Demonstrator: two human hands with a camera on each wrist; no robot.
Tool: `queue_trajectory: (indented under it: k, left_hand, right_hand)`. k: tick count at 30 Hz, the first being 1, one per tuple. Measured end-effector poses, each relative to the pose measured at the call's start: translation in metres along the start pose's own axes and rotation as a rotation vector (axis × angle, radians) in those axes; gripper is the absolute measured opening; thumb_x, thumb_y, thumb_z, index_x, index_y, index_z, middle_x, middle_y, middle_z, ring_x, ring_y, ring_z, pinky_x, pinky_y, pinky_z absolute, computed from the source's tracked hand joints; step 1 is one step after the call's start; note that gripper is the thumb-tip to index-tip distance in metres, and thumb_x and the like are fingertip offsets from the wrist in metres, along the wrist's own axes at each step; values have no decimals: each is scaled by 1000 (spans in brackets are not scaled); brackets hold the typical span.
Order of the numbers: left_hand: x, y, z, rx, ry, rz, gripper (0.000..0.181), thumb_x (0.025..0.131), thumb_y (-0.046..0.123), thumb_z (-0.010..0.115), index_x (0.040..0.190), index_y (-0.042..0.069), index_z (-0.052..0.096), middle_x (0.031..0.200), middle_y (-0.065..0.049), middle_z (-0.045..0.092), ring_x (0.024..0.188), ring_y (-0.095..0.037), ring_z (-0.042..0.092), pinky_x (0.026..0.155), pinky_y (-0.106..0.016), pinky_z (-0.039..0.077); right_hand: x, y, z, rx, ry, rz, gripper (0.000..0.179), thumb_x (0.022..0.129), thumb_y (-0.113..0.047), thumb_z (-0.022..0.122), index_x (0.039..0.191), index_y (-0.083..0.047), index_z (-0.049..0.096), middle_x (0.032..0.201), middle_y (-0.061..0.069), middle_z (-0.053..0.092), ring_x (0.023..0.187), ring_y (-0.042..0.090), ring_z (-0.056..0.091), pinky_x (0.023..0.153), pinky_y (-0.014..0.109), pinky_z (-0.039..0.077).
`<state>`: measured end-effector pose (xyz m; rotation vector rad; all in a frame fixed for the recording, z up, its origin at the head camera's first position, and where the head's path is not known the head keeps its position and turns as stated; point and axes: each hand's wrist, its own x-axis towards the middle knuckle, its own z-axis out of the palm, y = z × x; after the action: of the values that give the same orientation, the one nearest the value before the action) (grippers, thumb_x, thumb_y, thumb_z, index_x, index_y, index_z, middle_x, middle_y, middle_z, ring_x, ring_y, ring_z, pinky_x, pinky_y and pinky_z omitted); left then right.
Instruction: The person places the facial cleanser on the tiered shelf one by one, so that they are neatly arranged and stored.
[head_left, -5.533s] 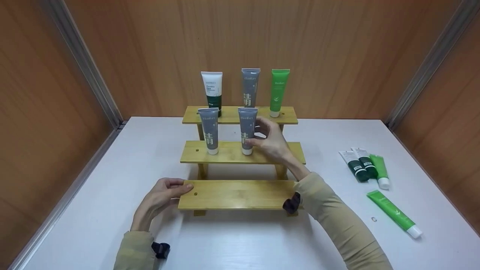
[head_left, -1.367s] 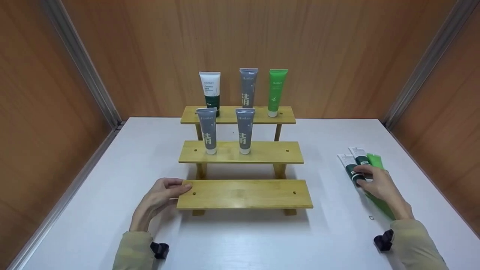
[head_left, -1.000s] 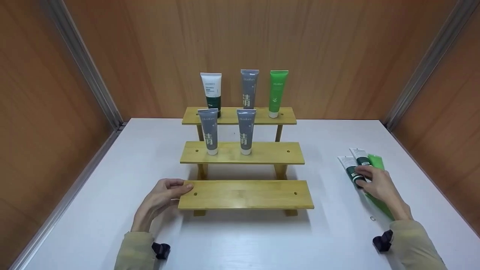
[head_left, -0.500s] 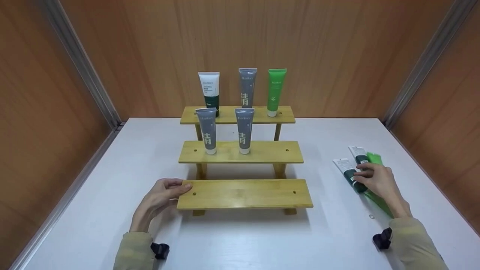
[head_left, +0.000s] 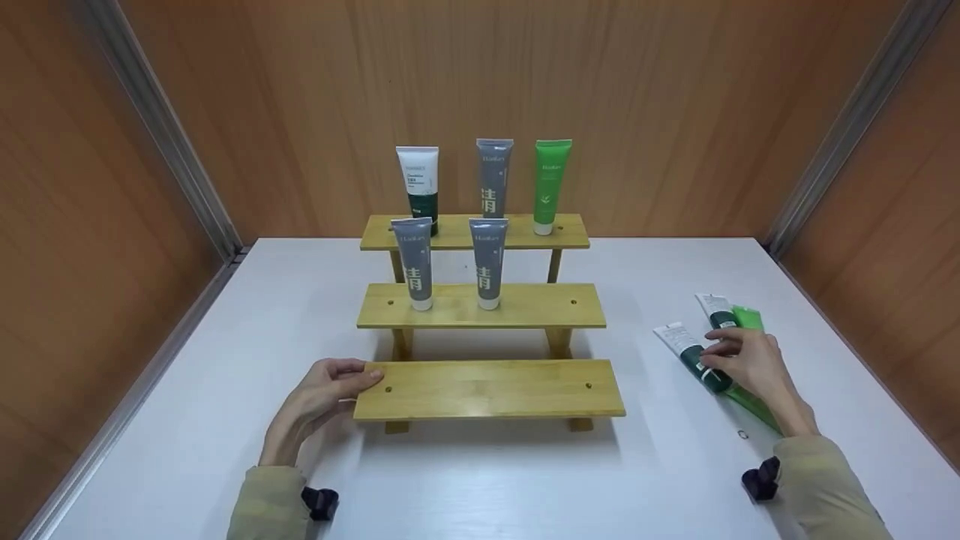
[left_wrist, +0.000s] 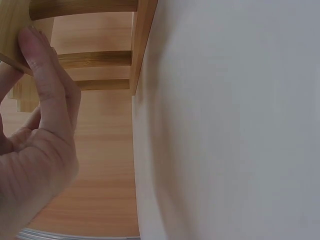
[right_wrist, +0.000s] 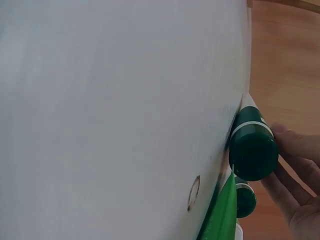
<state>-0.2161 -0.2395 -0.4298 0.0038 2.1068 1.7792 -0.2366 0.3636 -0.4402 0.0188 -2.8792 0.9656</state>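
Head view: the left hand (head_left: pixel 319 390) pinches the back-left corner of the bottom shelf (head_left: pixel 491 390); the right hand (head_left: pixel 754 367) grips a white-and-green tube (head_left: pixel 688 355) toward the table's (head_left: pixel 480 495) right edge, apparently picking it up. Right wrist: fingers straddle it; lifting likely calls for clearing the green tube (right_wrist: pixel 222 212).

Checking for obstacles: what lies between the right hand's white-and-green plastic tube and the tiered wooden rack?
Head view: only bare white tabletop between tube and rack.
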Motion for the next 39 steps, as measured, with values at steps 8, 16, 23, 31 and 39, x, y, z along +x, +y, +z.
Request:
queue_trajectory:
  k: [8,16,23,31,39]
  left_hand:
    - [1,0,1,1,15,-16,55,94,31,72,129,-8,56,106,-1,73,94,-11,70,84,-28,60]
    - [1,0,0,7,1,-6,55,95,31,71,130,-9,56,104,0,73,94,-11,70,84,-28,60]
    - [0,-1,-1,-25,-10,19,48,95,25,72,125,-9,55,99,1,74,90,-11,72,80,-27,61]
    - [0,-1,-2,-21,-14,27,43,95,25,71,121,-7,58,97,2,75,88,-10,72,78,-26,61]
    - [0,-1,-2,-12,-16,20,45,95,26,71,123,-8,59,96,3,75,88,-10,72,77,-25,61]
  right_hand:
    - [3,0,2,19,-41,-39,46,86,-7,78,126,8,62,95,17,73,96,33,70,68,11,47]
    - [5,0,3,31,-110,-38,54,86,-8,78,134,6,57,110,23,72,108,40,68,78,18,52]
    - [5,-1,4,23,-138,-45,53,87,-8,76,134,7,55,119,28,69,114,45,65,91,46,56]
    - [4,-3,6,14,-156,-37,51,87,-9,77,131,7,58,121,29,68,115,46,63,94,53,55]
    - [4,-3,6,-3,-179,-58,42,85,-9,79,122,6,66,118,27,69,108,38,66,90,48,56]
